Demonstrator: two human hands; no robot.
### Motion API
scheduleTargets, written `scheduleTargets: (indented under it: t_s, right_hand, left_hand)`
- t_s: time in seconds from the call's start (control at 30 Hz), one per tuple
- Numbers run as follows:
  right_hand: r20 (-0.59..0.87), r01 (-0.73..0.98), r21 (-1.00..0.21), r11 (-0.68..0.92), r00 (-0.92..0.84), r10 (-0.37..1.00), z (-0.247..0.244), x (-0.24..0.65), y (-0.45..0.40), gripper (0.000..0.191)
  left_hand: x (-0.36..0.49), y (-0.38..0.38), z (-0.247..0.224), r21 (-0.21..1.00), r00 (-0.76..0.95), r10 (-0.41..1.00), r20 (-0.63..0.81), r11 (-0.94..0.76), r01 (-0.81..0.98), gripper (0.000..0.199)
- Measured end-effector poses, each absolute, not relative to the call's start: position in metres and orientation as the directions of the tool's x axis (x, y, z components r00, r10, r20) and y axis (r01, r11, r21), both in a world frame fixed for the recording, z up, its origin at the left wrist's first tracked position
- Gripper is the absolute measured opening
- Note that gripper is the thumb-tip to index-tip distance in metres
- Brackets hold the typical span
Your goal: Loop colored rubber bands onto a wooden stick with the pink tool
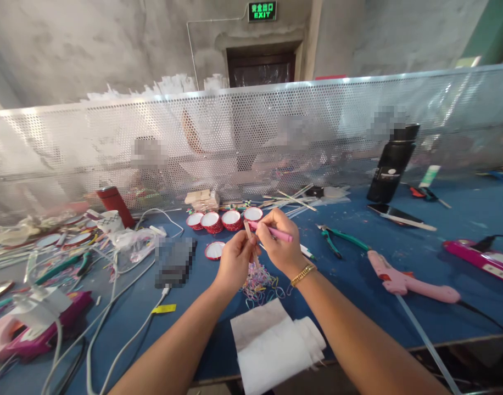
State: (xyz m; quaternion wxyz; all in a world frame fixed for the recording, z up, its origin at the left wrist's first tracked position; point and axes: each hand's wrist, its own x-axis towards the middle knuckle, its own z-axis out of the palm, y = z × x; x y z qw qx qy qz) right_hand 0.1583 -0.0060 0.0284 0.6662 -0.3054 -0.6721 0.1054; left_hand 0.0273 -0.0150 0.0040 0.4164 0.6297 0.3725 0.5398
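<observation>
Near the middle of the blue table, my left hand (235, 258) pinches a flat wooden stick (247, 230) held upright. My right hand (281, 241) is closed around a pink pen (281, 234), its tip end close to the upper part of the stick. Below the hands lies a tangle of coloured threads (260, 282). Behind them stand stacks of red-rimmed white discs (232, 219), with a single disc (214, 250) beside my left hand. A folded white cloth (280, 348) lies at the table's front edge.
On the right are green-handled pliers (346, 236), a pink glue gun (412, 282), a black bottle (393, 164) and a magenta power strip (482, 258). Left are a phone (175, 262), white cables and a red bottle (115, 206). A perforated metal screen (218, 131) runs behind.
</observation>
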Motion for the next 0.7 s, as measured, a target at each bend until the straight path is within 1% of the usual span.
scheduleTargets:
  t_s: [0.13,0.7]
  right_hand:
    - [0.836,0.281,-0.544,0.791,0.097,0.541,0.0298,0.1596,-0.0052,0.013]
    - [0.843,0.281,-0.532,0.799,0.08,0.532,0.0292,0.1595,-0.006,0.012]
  left_hand:
    - [0.0273,-0.0153,0.0047,0.931,0.138,0.922,0.361,-0.365,0.008,0.032]
    - [0.0279,-0.0164,0.0055,0.933,0.133,0.924,0.359,-0.359,-0.019,0.03]
